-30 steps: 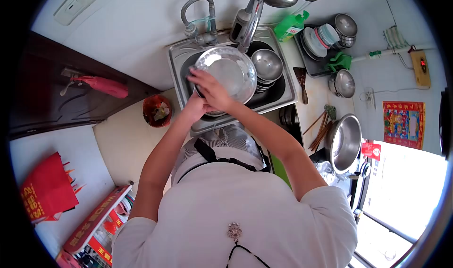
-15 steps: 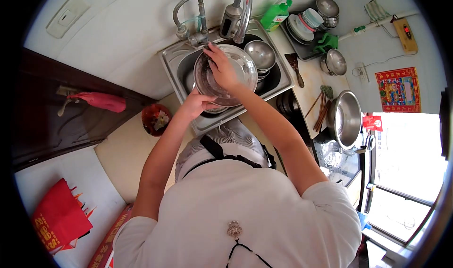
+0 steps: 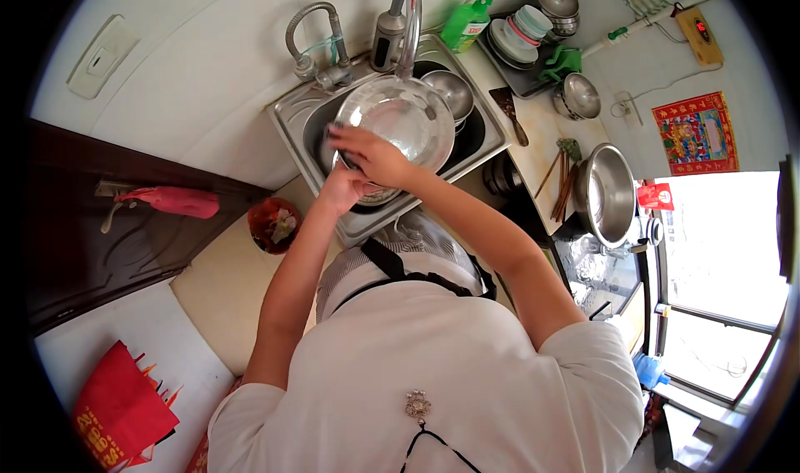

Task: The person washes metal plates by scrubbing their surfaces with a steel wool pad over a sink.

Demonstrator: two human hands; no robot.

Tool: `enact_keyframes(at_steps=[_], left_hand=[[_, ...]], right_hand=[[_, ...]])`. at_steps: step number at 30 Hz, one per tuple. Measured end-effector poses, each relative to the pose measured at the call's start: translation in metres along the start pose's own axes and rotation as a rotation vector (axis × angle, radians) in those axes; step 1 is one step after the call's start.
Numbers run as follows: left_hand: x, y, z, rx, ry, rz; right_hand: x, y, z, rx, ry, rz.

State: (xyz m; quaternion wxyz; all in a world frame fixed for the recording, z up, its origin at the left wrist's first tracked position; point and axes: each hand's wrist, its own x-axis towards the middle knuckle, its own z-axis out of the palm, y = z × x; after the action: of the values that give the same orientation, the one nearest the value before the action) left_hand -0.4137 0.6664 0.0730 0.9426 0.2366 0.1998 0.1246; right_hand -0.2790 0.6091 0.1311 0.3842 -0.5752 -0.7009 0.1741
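Note:
A shiny metal basin (image 3: 408,119) is tilted over the steel sink (image 3: 293,135), its inside facing up. My left hand (image 3: 342,190) is closed on the near-left part of its rim. Across the basin's left edge lies my right hand (image 3: 377,158), its fingertips blurred by motion. A dark scrubber (image 3: 333,136), too smeared to make out well, shows at those fingertips. The curved faucet (image 3: 412,35) reaches over the basin's far edge. To the right, stacked metal bowls (image 3: 450,92) stand in the sink, partly covered by the basin.
A green soap bottle (image 3: 467,25) stands behind the sink. On the right counter are a spatula (image 3: 510,116), a tray with stacked dishes (image 3: 517,35), chopsticks (image 3: 564,181) and a large metal bowl (image 3: 607,196). A red bin (image 3: 273,225) sits on the floor at left.
My right hand has moved from the basin's inside down to its left edge, near my left hand. The basin has shifted slightly and more of its inside shows. The camera view has turned a little.

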Motion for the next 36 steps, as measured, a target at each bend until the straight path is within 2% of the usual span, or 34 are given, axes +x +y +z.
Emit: enact_keyframes(at_steps=[2, 5, 7, 9, 13, 15, 19, 20, 23, 25, 26, 28, 31, 33, 36], left_hand=[[0.003, 0.000, -0.019, -0.269, -0.141, 0.003], [-0.012, 0.007, -0.001, -0.499, -0.013, -0.012], [-0.013, 0.008, 0.009, -0.542, -0.024, -0.046], [-0.009, 0.007, 0.021, -0.592, -0.050, -0.046], [-0.004, 0.011, 0.014, -0.536, 0.020, -0.004], [-0.005, 0.016, 0.010, -0.469, 0.100, 0.001], [-0.001, 0.017, 0.013, -0.478, -0.181, -0.040], [-0.001, 0.012, 0.021, -0.396, 0.048, 0.033], [0.011, 0.006, -0.011, -0.489, -0.177, 0.035], [0.005, 0.018, 0.001, -0.333, 0.020, 0.098], [0.004, 0.022, 0.006, -0.257, 0.118, 0.133], [0.009, 0.019, 0.000, -0.200, 0.166, 0.126], [0.015, 0.011, 0.004, -0.239, 0.208, 0.095], [0.023, 0.005, -0.002, -0.314, 0.218, 0.111], [0.021, 0.004, -0.015, -0.299, 0.274, 0.082]], right_hand=[[-0.014, -0.012, -0.003, 0.096, -0.086, 0.041], [-0.028, -0.018, -0.013, 0.113, -0.232, 0.084], [-0.026, -0.017, -0.006, 0.121, -0.267, 0.112], [-0.012, -0.019, 0.002, -0.032, -0.201, 0.088], [-0.010, -0.020, 0.005, -0.136, -0.203, 0.008], [-0.023, -0.021, -0.003, -0.110, -0.243, 0.041], [-0.014, -0.023, -0.015, -0.094, -0.192, 0.109], [-0.012, -0.021, -0.014, -0.094, -0.211, 0.115], [-0.007, -0.018, -0.008, -0.090, -0.283, 0.099], [-0.022, -0.022, -0.027, -0.110, -0.349, 0.075], [-0.031, -0.010, -0.031, -0.164, -0.292, 0.075], [-0.044, 0.018, -0.033, -0.266, -0.182, 0.070], [-0.035, 0.026, -0.025, -0.344, -0.081, 0.215], [-0.029, 0.011, -0.006, -0.231, -0.149, 0.148], [-0.030, 0.005, 0.008, -0.138, -0.117, 0.097]])
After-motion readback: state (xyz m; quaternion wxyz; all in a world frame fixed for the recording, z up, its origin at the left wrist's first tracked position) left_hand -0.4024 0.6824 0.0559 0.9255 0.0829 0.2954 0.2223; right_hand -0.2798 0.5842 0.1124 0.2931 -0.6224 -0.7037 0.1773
